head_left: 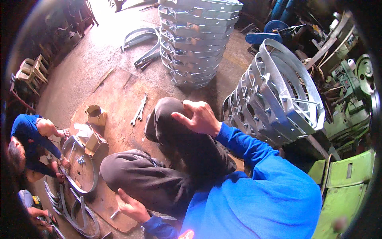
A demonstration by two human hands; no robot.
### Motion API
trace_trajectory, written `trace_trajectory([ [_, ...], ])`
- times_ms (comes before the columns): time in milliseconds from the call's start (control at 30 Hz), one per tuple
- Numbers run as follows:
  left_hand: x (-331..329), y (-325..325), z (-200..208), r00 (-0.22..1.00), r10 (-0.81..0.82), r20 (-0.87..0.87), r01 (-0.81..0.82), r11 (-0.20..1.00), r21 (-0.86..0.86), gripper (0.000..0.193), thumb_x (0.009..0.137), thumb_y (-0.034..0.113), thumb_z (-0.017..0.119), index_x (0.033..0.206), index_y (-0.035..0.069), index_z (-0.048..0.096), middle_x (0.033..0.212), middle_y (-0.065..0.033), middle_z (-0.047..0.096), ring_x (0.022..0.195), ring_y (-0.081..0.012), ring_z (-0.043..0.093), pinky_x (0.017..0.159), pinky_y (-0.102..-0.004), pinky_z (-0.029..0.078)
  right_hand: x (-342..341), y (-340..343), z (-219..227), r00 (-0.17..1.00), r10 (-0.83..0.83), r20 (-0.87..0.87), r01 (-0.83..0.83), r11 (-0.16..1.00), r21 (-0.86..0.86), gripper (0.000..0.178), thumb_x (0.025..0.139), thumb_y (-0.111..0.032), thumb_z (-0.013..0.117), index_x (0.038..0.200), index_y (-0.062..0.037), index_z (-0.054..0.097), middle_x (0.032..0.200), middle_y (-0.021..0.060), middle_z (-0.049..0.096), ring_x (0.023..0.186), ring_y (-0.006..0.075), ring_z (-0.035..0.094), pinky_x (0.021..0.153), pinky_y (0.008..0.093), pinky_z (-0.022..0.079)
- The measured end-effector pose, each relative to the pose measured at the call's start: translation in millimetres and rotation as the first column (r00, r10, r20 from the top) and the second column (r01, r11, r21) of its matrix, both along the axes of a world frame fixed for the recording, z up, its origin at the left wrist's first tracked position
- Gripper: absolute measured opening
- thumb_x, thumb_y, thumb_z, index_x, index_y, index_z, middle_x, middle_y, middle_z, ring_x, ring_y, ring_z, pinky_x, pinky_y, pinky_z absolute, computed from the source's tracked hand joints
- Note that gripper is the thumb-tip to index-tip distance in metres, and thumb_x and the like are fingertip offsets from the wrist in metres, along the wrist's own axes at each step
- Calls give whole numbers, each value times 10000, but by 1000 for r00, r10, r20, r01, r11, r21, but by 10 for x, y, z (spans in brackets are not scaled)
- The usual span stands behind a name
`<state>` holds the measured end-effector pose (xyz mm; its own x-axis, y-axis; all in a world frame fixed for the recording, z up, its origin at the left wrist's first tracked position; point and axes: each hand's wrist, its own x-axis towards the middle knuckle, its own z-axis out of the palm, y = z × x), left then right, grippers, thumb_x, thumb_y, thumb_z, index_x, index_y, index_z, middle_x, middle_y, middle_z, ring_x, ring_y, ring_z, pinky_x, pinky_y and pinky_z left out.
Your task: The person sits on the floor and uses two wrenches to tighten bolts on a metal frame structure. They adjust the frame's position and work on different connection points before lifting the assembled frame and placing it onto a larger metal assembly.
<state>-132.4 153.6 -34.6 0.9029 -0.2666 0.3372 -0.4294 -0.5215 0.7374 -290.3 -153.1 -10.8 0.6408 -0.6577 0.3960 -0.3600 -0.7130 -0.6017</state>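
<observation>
My right hand (197, 118) rests on my raised right knee, its thumb apart from the fingers and nothing in it. Beside my other, lowered knee, my left hand (132, 206) has its thumb raised and its fingers curled. A short silvery metal cylinder (115, 214) sticks out from those fingers; the rest of it is hidden, so its kind is unclear. Two wrenches (139, 109) lie on the brown board (115, 89) in front of me, apart from both hands.
A tall stack of galvanized metal rings (199, 44) stands ahead; a leaning stack (274, 99) is at right. Loose curved bands (141, 38) lie beyond. At left, a co-worker in blue (26, 131) handles a metal hoop (93, 183) near bolts (81, 159) and cardboard boxes (96, 115).
</observation>
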Motion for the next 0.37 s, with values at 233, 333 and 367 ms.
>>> trace_trajectory([
  [233, 73, 62, 36, 986, -155, 54, 147, 981, 126, 337, 932, 186, 604, 683, -12, 491, 619, -262, 446, 538, -403, 433, 519, -456, 332, -24, -2, -274, 959, 151, 242, -141, 988, -58, 74, 887, -65, 631, 887, 9, 635, 786, 132, 683, 690, 198, 654, 625, 308, 506],
  [333, -102, 140, 43, 950, -167, 265, 161, 986, 44, 242, 931, 163, 584, 735, 24, 555, 617, -193, 507, 557, -385, 501, 524, -401, 419, -173, 267, -256, 981, 92, 168, -66, 986, -156, 195, 964, -143, 564, 872, 12, 638, 758, 134, 673, 672, 200, 631, 643, 312, 504],
  [367, -332, 552, -43, 972, -46, 230, 29, 997, 75, 242, 931, 163, 584, 735, 24, 555, 617, -193, 507, 557, -385, 501, 524, -401, 419, -197, 430, -278, 990, 47, 135, -36, 996, -80, 253, 985, -183, 538, 835, -5, 635, 737, 107, 663, 633, 189, 594, 618, 310, 496],
])
